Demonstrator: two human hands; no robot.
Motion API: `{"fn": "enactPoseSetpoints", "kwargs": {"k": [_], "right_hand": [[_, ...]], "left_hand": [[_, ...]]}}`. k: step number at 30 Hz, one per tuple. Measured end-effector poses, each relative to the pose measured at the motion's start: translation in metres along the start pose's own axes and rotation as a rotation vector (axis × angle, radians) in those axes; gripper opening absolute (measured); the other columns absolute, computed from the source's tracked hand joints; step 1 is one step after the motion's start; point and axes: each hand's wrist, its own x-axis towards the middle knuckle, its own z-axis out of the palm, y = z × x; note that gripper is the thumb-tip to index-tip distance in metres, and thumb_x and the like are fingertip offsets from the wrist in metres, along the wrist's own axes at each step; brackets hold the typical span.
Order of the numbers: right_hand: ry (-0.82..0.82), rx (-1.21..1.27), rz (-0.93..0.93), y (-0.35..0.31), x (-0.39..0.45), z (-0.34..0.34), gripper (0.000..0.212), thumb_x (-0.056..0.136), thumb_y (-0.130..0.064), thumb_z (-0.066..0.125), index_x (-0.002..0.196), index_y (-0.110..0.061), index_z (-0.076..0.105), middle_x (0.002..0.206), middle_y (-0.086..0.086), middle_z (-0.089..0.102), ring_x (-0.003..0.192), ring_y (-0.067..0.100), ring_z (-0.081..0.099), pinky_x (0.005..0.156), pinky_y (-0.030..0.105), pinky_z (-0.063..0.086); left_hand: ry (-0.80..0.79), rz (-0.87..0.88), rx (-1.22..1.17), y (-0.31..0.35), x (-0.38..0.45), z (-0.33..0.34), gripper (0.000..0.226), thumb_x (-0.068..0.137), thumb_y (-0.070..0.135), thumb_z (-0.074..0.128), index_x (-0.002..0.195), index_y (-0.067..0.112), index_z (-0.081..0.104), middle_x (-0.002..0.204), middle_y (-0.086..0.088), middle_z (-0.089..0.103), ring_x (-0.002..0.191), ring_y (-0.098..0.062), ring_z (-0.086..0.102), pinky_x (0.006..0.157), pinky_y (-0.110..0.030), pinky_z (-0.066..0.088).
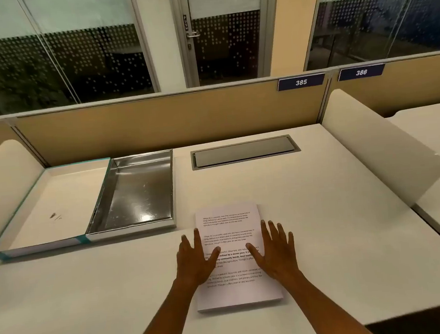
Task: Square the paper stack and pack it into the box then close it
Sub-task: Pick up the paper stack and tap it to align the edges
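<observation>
Far left on the white desk (322,197) we see the box lid (49,205) lying open side up, pale inside with a teal edge and a small dark mark on its floor. Touching its right side sits the box (138,192), also open, with a shiny silver lining and nothing in it. Right of the box, near the desk's front, we have the paper stack (230,220), printed text on the top sheet, lying flat, close to the box's near right corner but apart from it. Left hand (195,259) lies flat over the stack's left edge, fingers spread, thumb on the page, gripping nothing. Right hand (275,250) mirrors it over the right edge, palm down, fingers apart, thumb on the sheet, also holding nothing. Edges of the stack look fairly even from here. Behind the stack, at the back of the desk, a grey cable hatch (245,151) sits closed. Further right on the partition we read number plates 385 (301,82) and 386 (361,72), and a curved white divider (377,147) bounds the desk's right side.
</observation>
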Motion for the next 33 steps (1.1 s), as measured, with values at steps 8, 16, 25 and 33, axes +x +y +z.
{"fn": "enactPoseSetpoints", "kwargs": {"k": [8,16,25,33], "right_hand": [[-0.025,0.113,0.02,-0.004,0.0,-0.002,0.083,0.088,-0.069,0.027,0.153,-0.023,0.003,0.142,0.004,0.046,0.125,0.024,0.044,0.107,0.04,0.037],[-0.069,0.392,0.229,-0.026,0.014,-0.005,0.085,0.087,-0.067,0.037,0.152,-0.023,0.005,0.138,0.015,0.045,0.125,0.033,0.044,0.102,0.045,0.041],[-0.086,0.559,0.503,-0.026,0.044,-0.014,0.069,0.088,-0.06,0.046,0.126,-0.002,0.049,0.123,0.019,0.06,0.11,0.034,0.06,0.091,0.042,0.05],[-0.15,0.583,0.541,-0.028,0.056,-0.02,0.06,0.088,-0.059,0.048,0.108,-0.003,0.058,0.108,0.014,0.066,0.097,0.03,0.064,0.077,0.034,0.05]], "left_hand": [[0.003,-0.094,-0.174,0.015,-0.006,0.012,0.089,0.089,0.055,0.05,0.154,0.017,0.003,0.141,-0.021,0.04,0.134,-0.036,0.037,0.11,-0.046,0.036],[0.115,-0.269,-0.495,0.031,0.006,-0.003,0.078,0.083,0.049,0.065,0.142,0.011,0.031,0.131,-0.02,0.052,0.121,-0.037,0.052,0.098,-0.047,0.047],[0.053,-0.469,-0.737,0.027,0.025,-0.023,0.074,0.083,0.051,0.064,0.134,0.002,0.04,0.128,-0.019,0.056,0.11,-0.034,0.059,0.08,-0.038,0.048],[-0.018,-0.488,-0.934,0.03,0.03,-0.024,0.05,0.083,0.041,0.068,0.115,0.003,0.058,0.094,-0.013,0.069,0.074,-0.026,0.067,0.067,-0.037,0.058]]}}
